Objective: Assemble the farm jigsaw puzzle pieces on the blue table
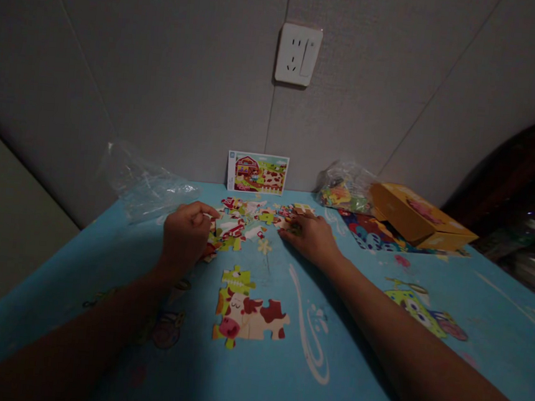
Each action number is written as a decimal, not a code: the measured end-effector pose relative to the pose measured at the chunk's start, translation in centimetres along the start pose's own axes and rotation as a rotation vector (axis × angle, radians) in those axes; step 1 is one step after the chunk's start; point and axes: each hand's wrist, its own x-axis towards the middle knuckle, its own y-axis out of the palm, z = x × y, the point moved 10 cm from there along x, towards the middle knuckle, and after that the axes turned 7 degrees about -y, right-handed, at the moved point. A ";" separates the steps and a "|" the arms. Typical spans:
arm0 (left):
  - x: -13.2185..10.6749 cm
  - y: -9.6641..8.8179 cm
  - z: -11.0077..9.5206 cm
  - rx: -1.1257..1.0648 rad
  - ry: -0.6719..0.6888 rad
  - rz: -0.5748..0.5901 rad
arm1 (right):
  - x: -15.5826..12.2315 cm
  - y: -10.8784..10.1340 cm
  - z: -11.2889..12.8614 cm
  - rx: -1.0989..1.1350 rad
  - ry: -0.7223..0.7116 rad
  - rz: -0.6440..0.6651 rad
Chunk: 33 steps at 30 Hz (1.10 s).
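Observation:
My left hand [186,234] is closed at the left side of a pile of loose puzzle pieces [232,228], its index finger bent towards them. Whatever its fingers may hold is hidden. On the pile's right side, my right hand [313,237] reaches palm down, thumb and fingers apart, touching the pieces under its fingertips. Nearer to me lies a joined puzzle section [250,317] showing a brown-and-white cow with a pink muzzle and a bit of green fence. Behind the pile, a picture card [258,173] of a barn and a cow leans upright against the wall.
A blue patterned cloth [351,364] covers the table. At the back left lies a crumpled clear bag [151,187]. Towards the back right are a clear bag of pieces [346,188], a yellow-orange box [420,215] and a colourful sheet [368,231]. A socket [299,55] is on the wall.

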 end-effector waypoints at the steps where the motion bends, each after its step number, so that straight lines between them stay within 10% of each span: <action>1: 0.0 0.1 -0.1 -0.004 0.001 0.006 | 0.1 0.1 0.0 0.018 -0.007 -0.009; 22: -2.4 3.8 -2.6 -0.082 0.250 0.394 | -0.1 -3.7 0.8 0.148 0.003 -0.281; 29: -5.3 5.4 -4.4 -0.167 0.431 0.654 | -3.4 -4.8 9.9 0.549 -0.572 -0.285; 33: -5.3 4.7 -4.9 -0.175 0.492 0.609 | -3.8 -4.6 10.7 0.661 -0.613 -0.235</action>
